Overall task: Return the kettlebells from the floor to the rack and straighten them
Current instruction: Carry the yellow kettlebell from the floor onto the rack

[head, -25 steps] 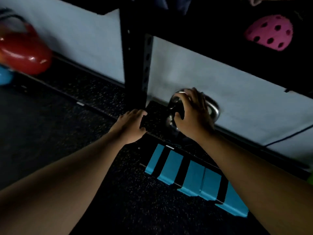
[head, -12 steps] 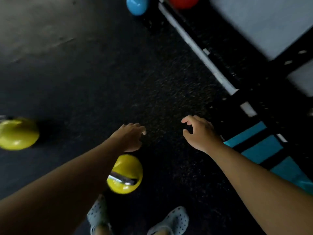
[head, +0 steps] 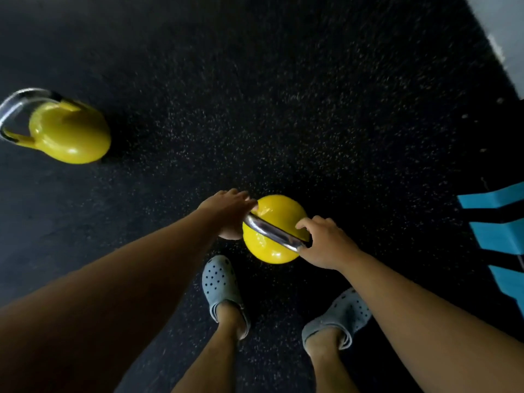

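Observation:
A yellow kettlebell [head: 268, 249] with a steel handle stands on the black rubber floor just in front of my feet. My left hand [head: 228, 209] grips the left end of its handle, and my right hand [head: 323, 243] grips the right end. A second yellow kettlebell [head: 72, 131] stands on the floor at the far left, its steel handle pointing left, well out of reach of either hand. The rack is out of view.
My two feet in grey perforated clogs [head: 219, 282] stand right behind the held kettlebell. Blue and black striped mats [head: 499, 234] lie at the right edge. A pale wall strip [head: 507, 38] runs along the upper right corner. Black speckled floor [head: 255, 109] spreads ahead.
My view swung from the rack down to the floor. Both hands dropped onto the near yellow kettlebell's handle and closed on it; half a second ago they hovered open above it.

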Demonstrator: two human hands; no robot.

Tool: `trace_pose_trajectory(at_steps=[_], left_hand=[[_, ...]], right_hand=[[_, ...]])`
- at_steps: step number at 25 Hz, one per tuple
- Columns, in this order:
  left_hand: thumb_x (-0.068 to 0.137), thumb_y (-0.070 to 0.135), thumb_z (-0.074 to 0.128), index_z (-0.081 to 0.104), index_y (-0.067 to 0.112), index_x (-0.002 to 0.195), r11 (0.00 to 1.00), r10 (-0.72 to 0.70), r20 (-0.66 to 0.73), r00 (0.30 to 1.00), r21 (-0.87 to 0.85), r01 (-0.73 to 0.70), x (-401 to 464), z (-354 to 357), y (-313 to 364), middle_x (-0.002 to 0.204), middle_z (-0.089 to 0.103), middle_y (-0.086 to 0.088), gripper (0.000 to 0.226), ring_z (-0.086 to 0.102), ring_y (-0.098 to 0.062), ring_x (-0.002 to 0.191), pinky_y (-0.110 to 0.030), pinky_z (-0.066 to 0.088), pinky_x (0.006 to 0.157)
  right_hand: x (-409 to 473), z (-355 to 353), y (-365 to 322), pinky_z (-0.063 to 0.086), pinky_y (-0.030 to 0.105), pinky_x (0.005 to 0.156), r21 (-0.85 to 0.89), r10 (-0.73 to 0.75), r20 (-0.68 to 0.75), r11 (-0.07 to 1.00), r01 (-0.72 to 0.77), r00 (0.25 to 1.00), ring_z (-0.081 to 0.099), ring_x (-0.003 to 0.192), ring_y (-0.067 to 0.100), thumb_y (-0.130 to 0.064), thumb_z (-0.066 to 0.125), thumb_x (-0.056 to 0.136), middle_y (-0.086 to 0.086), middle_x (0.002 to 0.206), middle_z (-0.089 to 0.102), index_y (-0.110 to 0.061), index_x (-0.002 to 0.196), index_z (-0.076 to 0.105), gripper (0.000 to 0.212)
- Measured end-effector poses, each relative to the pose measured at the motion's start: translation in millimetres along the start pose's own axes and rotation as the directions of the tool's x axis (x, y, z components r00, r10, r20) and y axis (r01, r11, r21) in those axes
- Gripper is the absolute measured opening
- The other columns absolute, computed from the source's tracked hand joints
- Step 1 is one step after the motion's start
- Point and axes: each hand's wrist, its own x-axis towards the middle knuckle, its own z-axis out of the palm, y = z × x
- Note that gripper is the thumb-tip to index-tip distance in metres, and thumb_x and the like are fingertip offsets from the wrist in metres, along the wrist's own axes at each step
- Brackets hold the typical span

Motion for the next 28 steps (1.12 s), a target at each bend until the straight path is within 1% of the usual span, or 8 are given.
trace_pose_trajectory(at_steps=[4, 8, 12, 15, 20, 22, 25, 28], left_hand=[[0.082, 0.046, 0.068, 0.054, 0.025, 0.13, 0.989, 0.144, 0.014, 0.989, 0.04, -0.145, 39, 39, -3, 0.132, 0.052, -0.001, 0.054, 0.046, -0.023, 0.124, -0.042, 0.049, 0.094], [0.082, 0.041, 0.071, 0.066, 0.02, 0.091, 0.978, 0.201, -0.015, 0.979, -0.05, -0.202, 64, 51, 0, 0.079, 0.055, 0.003, 0.024, 0.061, -0.022, 0.084, -0.028, 0.041, 0.059], [0.076, 0.032, 0.07, 0.067, 0.022, 0.085, 0.974, 0.215, -0.009, 0.977, -0.073, -0.215, 64, 31, 6, 0.067, 0.056, 0.005, 0.014, 0.057, -0.018, 0.064, -0.029, 0.045, 0.054], [0.076, 0.035, 0.07, 0.068, 0.024, 0.081, 0.964, 0.225, -0.037, 0.974, -0.138, -0.228, 53, 1, 13, 0.06, 0.059, 0.009, 0.012, 0.057, -0.01, 0.054, -0.023, 0.038, 0.046], [0.078, 0.041, 0.068, 0.07, 0.026, 0.088, 0.941, 0.309, -0.075, 0.948, -0.116, -0.316, 38, -88, 37, 0.069, 0.066, 0.009, 0.019, 0.061, -0.009, 0.059, -0.026, 0.05, 0.051], [0.078, 0.041, 0.067, 0.071, 0.026, 0.09, 0.928, 0.357, -0.094, 0.929, -0.073, -0.364, 35, -129, 45, 0.074, 0.069, 0.007, 0.02, 0.063, -0.012, 0.063, -0.025, 0.049, 0.052], [0.079, 0.042, 0.065, 0.071, 0.024, 0.089, 0.9, 0.434, -0.14, 0.89, 0.023, -0.435, 37, -199, 59, 0.075, 0.07, 0.004, 0.022, 0.065, -0.016, 0.065, -0.026, 0.048, 0.051], [0.078, 0.046, 0.062, 0.063, 0.021, 0.076, 0.855, 0.514, -0.161, 0.843, 0.178, -0.487, 60, -283, 77, 0.064, 0.061, 0.004, 0.025, 0.06, -0.02, 0.061, -0.03, 0.046, 0.05]], right_hand=[[29, 47, 4, 0.045, 0.041, 0.084, -0.002, 0.048, 0.019, 0.999, -0.048, 0.999, 0.045, 0.104, 0.029, -0.037, 0.068, 0.084, 0.007, 0.106, 0.048, -0.016, 0.085, 0.051, 0.028], [38, 56, 13, 0.032, 0.032, 0.055, 0.131, -0.015, -0.034, 0.991, 0.019, 0.999, 0.043, 0.067, 0.023, -0.021, 0.07, 0.078, -0.001, 0.066, 0.041, -0.021, 0.059, 0.033, 0.042], [30, 37, 10, 0.029, 0.022, 0.042, 0.211, 0.056, -0.101, 0.977, -0.034, 0.993, 0.048, 0.056, 0.02, -0.022, 0.07, 0.07, -0.005, 0.055, 0.048, -0.023, 0.053, 0.043, 0.032], [16, 6, 4, 0.028, 0.016, 0.04, 0.231, 0.096, -0.15, 0.971, -0.06, 0.984, 0.051, 0.052, 0.014, -0.029, 0.073, 0.064, -0.007, 0.053, 0.051, -0.027, 0.048, 0.046, 0.031], [-30, -64, -9, 0.028, 0.011, 0.03, 0.296, 0.194, -0.289, 0.949, -0.105, 0.937, 0.045, 0.035, -0.002, -0.029, 0.071, 0.058, -0.012, 0.044, 0.042, -0.025, 0.043, 0.041, 0.033], [-45, -99, -14, 0.024, 0.01, 0.032, 0.29, 0.237, -0.347, 0.947, -0.136, 0.908, 0.042, 0.035, 0.0, -0.032, 0.069, 0.057, -0.012, 0.045, 0.043, -0.025, 0.045, 0.042, 0.031], [-60, -158, -17, 0.034, 0.023, 0.042, 0.281, 0.277, -0.464, 0.947, -0.157, 0.841, 0.051, 0.044, 0.02, -0.035, 0.064, 0.055, -0.004, 0.045, 0.048, -0.018, 0.049, 0.051, 0.023], [-65, -221, -7, 0.044, 0.032, 0.048, 0.282, 0.326, -0.578, 0.94, -0.193, 0.748, 0.065, 0.06, 0.031, -0.038, 0.065, 0.059, 0.01, 0.06, 0.067, -0.012, 0.065, 0.067, 0.026]])
